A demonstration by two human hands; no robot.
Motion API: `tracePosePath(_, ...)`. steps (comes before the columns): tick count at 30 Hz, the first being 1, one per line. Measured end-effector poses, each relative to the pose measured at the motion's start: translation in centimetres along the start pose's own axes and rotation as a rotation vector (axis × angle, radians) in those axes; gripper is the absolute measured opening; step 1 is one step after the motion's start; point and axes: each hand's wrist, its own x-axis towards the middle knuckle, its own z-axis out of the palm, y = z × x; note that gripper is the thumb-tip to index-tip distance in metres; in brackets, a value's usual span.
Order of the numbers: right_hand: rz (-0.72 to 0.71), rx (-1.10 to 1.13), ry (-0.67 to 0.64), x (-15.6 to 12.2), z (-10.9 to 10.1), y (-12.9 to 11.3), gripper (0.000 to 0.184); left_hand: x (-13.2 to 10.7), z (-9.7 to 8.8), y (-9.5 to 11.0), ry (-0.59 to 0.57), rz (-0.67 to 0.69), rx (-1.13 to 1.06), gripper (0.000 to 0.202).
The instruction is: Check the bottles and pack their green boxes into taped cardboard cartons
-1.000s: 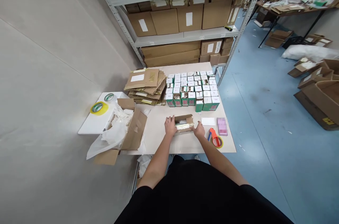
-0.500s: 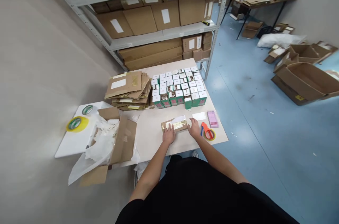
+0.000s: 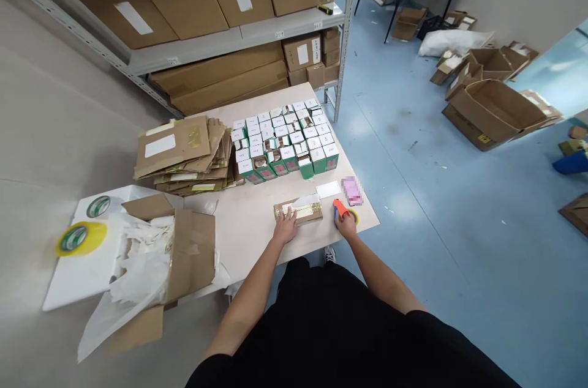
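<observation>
A small flat cardboard box [image 3: 312,212] with shiny tape and a pale label on top lies near the table's front edge. My left hand [image 3: 285,226] rests on its near left part with the fingers spread. To the right, my right hand [image 3: 348,226] is closed round an orange tape dispenser [image 3: 340,208] carrying a yellow-rimmed roll; the palm hides part of it. A white card [image 3: 328,190] lies just beyond the box. Beside it is a pink blurred item [image 3: 351,191].
Rows of small green-and-white boxes [image 3: 280,138] stand behind the cardboard box. Flattened cartons [image 3: 179,149] are stacked at left. An open carton [image 3: 195,247] holds white packing material, near tape rolls [image 3: 73,237]. A loaded shelf [image 3: 257,30] stands behind the table.
My right hand has left the cardboard box's right end, moved right and closed on the tape dispenser. My left hand stays on the box. The view has shifted.
</observation>
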Motion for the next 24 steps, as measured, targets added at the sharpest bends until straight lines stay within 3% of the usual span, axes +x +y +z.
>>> tracePosePath(4,0.184,-0.109,-0.180,0.1,1.1,-0.8,0.063,-0.1,-0.9,0.2,-0.080,-0.023,0.054,0.073)
tracePosePath(9,0.257,-0.138,-0.257,1.2,0.5,-1.1,0.059,-0.2,-2.0,0.7,-0.165,-0.049,0.067,0.079)
tracePosePath(12,0.239,-0.078,-0.234,0.8,-0.1,-0.5,0.063,0.0,-2.1,0.7,-0.171,-0.066,0.028,0.075)
tracePosePath(15,0.137,0.029,-0.099,-0.5,-0.6,-0.3,0.068,0.3,-1.9,0.6,-0.158,-0.067,-0.014,0.070)
tracePosePath(18,-0.064,0.200,-0.009,-1.6,-1.3,-1.6,0.068,0.4,-1.6,0.5,-0.140,-0.066,-0.036,0.069)
tracePosePath(24,-0.390,0.510,-0.263,-1.9,-2.2,-8.8,0.075,0.4,-1.2,0.5,-0.072,-0.042,-0.073,0.067)
